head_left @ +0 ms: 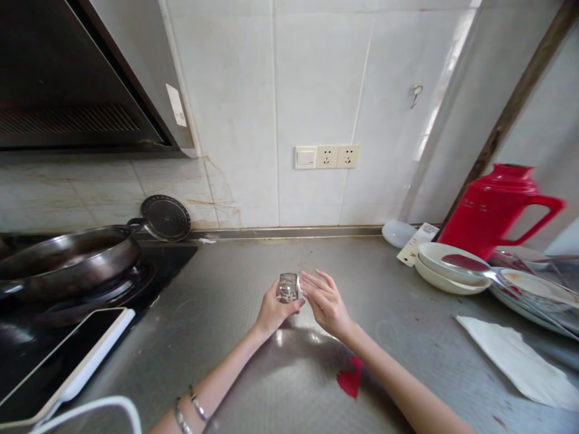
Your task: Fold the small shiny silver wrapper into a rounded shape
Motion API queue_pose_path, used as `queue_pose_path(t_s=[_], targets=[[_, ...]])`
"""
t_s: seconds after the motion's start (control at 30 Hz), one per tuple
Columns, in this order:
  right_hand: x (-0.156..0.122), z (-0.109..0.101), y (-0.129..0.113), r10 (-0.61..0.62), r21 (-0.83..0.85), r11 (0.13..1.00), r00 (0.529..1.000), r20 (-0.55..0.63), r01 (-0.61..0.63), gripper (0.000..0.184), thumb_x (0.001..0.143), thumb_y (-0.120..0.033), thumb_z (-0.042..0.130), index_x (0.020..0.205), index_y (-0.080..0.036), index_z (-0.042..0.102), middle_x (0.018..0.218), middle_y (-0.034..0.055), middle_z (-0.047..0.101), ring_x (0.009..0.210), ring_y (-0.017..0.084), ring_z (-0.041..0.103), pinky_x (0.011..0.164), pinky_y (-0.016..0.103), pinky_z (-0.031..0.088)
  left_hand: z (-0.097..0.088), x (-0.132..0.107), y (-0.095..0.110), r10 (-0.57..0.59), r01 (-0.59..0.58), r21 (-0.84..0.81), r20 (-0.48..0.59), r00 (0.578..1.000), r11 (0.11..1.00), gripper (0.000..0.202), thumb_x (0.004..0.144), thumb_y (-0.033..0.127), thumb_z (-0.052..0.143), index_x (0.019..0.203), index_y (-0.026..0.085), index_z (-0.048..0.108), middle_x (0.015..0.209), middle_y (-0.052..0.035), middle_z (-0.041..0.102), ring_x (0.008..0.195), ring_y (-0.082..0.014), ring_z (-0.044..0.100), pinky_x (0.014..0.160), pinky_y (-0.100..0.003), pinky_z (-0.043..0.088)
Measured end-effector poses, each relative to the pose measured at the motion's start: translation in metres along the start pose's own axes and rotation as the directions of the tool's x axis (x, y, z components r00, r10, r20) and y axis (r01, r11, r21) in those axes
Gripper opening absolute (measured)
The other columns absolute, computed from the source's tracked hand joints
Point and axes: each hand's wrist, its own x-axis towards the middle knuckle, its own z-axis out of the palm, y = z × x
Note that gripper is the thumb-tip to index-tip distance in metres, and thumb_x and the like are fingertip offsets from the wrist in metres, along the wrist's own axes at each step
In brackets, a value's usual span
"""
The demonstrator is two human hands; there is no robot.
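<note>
My left hand (274, 310) is closed around a small clear glass jar (287, 288), held just above the steel counter (235, 337). My right hand (323, 301) is beside it on the right, fingers curled against the jar's side and top. Whether a lid is under those fingers I cannot make out. Two bracelets sit on my left wrist.
A dark wok (67, 259) stands on the stove at left, with a round lid (166, 218) leaning on the wall and a tablet (58, 361) in front. Stacked white plates (447, 265), a red thermos jug (497, 208) and a white cloth (515, 361) lie at right. A red scrap (350, 378) lies near my right forearm.
</note>
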Motion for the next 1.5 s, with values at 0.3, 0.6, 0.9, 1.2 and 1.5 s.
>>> queue_pose_path(t_s=[0.3, 0.6, 0.9, 1.2, 1.5], targets=[[0.003, -0.001, -0.009, -0.079, -0.024, 0.996, 0.993, 0.086, 0.081, 0.039, 0.088, -0.003, 0.042, 0.121, -0.018, 0.054, 0.114, 0.0112, 0.069, 0.12, 0.022, 0.056, 0.101, 0.048, 0.04, 0.0, 0.002, -0.008, 0.049, -0.049, 0.132, 0.004, 0.999, 0.99, 0.05, 0.057, 0.029, 0.079, 0.099, 0.014, 0.055, 0.078, -0.0017, 0.065, 0.062, -0.0116, 0.058, 0.055, -0.02, 0.047], [0.005, -0.009, 0.001, -0.102, -0.069, 0.991, 0.988, 0.118, 0.111, 0.033, 0.089, -0.004, 0.043, 0.114, -0.018, 0.058, 0.112, 0.0111, 0.07, 0.123, 0.024, 0.053, 0.1, 0.05, 0.042, 0.002, 0.004, -0.015, 0.013, -0.007, 0.18, -0.035, 0.999, 0.984, 0.052, 0.058, 0.032, 0.078, 0.101, 0.015, 0.054, 0.068, 0.0019, 0.062, 0.054, -0.0107, 0.055, 0.051, -0.021, 0.044], [0.005, -0.001, -0.011, -0.113, -0.057, 0.991, 0.977, 0.181, 0.125, 0.035, 0.089, -0.004, 0.038, 0.111, -0.02, 0.06, 0.113, 0.0086, 0.069, 0.128, 0.022, 0.048, 0.103, 0.05, 0.038, -0.003, 0.003, -0.02, 0.074, -0.07, 0.238, -0.008, 0.997, 0.969, 0.045, 0.06, 0.027, 0.076, 0.097, 0.014, 0.055, 0.075, -0.0006, 0.066, 0.06, -0.0123, 0.058, 0.051, -0.02, 0.045], [0.008, -0.012, -0.002, -0.167, -0.05, 0.982, 0.963, 0.211, 0.181, 0.036, 0.089, -0.003, 0.04, 0.115, -0.018, 0.059, 0.114, 0.0096, 0.069, 0.128, 0.023, 0.048, 0.101, 0.049, 0.04, 0.002, 0.004, -0.009, -0.084, 0.081, 0.128, 0.015, 0.996, 0.988, 0.05, 0.058, 0.036, 0.08, 0.096, 0.014, 0.057, 0.072, 0.0, 0.063, 0.054, -0.0105, 0.058, 0.044, -0.019, 0.048], [0.01, -0.021, 0.015, -0.114, -0.084, 0.987, 0.96, 0.254, 0.139, 0.036, 0.089, -0.004, 0.043, 0.117, -0.019, 0.06, 0.115, 0.0096, 0.069, 0.13, 0.025, 0.045, 0.098, 0.051, 0.043, 0.004, 0.0, 0.006, -0.291, 0.285, 0.159, 0.012, 0.957, 0.945, 0.053, 0.056, 0.03, 0.082, 0.1, 0.015, 0.056, 0.057, 0.0047, 0.059, 0.044, -0.0125, 0.059, 0.044, -0.022, 0.048]])
